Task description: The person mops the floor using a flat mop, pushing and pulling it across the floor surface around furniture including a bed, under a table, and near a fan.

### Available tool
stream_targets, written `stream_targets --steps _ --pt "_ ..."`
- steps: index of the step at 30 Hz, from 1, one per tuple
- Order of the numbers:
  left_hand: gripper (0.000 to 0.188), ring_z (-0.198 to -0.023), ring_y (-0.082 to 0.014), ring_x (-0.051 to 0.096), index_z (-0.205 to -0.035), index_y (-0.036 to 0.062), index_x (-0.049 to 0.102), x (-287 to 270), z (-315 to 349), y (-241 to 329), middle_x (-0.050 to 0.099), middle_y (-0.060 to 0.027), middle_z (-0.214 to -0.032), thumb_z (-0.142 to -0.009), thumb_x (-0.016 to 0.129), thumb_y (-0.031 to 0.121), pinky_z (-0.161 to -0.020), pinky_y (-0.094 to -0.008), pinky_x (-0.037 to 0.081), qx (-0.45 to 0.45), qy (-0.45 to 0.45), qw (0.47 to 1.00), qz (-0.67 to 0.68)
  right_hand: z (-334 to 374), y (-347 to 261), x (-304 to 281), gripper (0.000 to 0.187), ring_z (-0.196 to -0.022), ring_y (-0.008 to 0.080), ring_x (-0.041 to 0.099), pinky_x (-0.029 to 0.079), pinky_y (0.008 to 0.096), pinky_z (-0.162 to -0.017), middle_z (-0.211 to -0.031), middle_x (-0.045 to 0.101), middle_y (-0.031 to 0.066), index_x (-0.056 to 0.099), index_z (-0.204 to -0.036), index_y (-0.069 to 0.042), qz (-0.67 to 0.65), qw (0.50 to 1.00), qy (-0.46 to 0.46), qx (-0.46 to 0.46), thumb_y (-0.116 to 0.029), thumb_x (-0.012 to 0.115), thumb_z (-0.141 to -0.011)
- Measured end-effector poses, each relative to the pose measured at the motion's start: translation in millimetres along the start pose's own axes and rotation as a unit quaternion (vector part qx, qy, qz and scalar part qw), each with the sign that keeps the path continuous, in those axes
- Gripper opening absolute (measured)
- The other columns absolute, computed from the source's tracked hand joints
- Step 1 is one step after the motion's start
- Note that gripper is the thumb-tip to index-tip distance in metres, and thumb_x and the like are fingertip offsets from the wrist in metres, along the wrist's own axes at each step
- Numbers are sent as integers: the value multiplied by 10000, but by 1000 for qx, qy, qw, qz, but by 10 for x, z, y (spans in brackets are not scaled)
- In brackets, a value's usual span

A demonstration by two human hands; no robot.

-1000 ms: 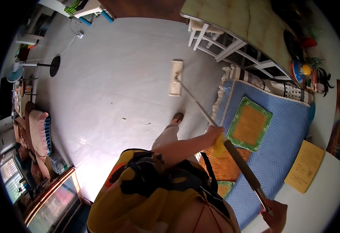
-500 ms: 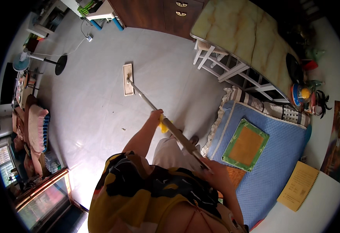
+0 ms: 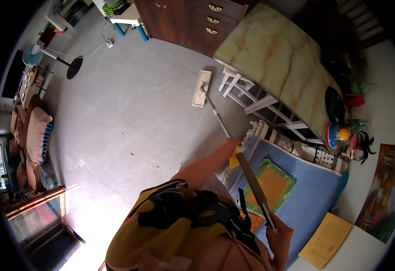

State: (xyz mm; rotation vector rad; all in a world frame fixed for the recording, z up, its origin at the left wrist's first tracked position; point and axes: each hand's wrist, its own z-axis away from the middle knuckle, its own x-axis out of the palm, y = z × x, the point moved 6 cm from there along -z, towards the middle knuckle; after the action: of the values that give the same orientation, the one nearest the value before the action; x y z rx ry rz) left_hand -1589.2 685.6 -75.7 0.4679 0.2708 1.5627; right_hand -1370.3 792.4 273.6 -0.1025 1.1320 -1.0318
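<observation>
The mop pole is wrapped by the curled fingers of the left hand and, at its near end, the right hand. The mop head is laid on the floor forward-left of both, nearer the left, long axis pointed roughly forward.

Widest passage: grey floor left of the flat mop head, running up to the dark wood cabinet. Pedestal fan base and white cable intrude upper left; pink cushion bounds it lower down. Tight right of mop head: white stool near, partly under marble-top table. Blue quilted cover blocks the mop pole's right side. Right hand: yellow spiral notebook near, on its right.
</observation>
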Motion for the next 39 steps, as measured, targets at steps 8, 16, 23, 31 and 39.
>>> stream_targets --steps 8,16,23,31,39 --pt "233 -570 -266 594 -707 -55 609 504 -662 219 593 -150 -679 -619 673 152 -482 -414 451 36 -73 995 -49 -475 -188 -252 401 -619 69 530 431 234 -544 -767 640 92 585 -1069 24 25 998 49 7 26 608 -669" --pt "269 -630 -274 613 -764 -74 606 516 -601 693 607 -163 -719 -597 666 129 -521 -414 466 -37 -58 997 32 -877 -1100 -576 263 -755 167 599 457 318 -649 -883 635 129 604 -1002 -4 116 992 -21 -54 -45 613 -743" --pt "365 -665 -268 575 -891 -66 549 -724 -1050 1728 571 -162 -773 -631 678 155 -508 -432 450 -26 2 999 34 -1757 -1718 169 381 -517 158 539 401 304 -470 -656 588 130 595 -1068 7 144 983 -88 -76 5 578 -687" --pt "245 -579 -289 585 -786 -135 523 -2590 -1730 3042 569 -184 -709 -694 634 63 -493 -418 482 69 -14 944 323 -2480 -3645 1342 416 -621 286 567 456 351 -518 -797 572 126 545 -1078 -48 285 849 -151 -419 -4 593 -667" --pt "306 -633 -270 580 -903 -107 496 -3342 -946 3074 554 -168 -759 -739 600 128 -544 -374 494 117 -19 873 473 -2152 -4911 1421 379 -569 270 541 452 370 -499 -759 509 77 545 -1041 -81 439 687 -229 -532 -22 572 -667"
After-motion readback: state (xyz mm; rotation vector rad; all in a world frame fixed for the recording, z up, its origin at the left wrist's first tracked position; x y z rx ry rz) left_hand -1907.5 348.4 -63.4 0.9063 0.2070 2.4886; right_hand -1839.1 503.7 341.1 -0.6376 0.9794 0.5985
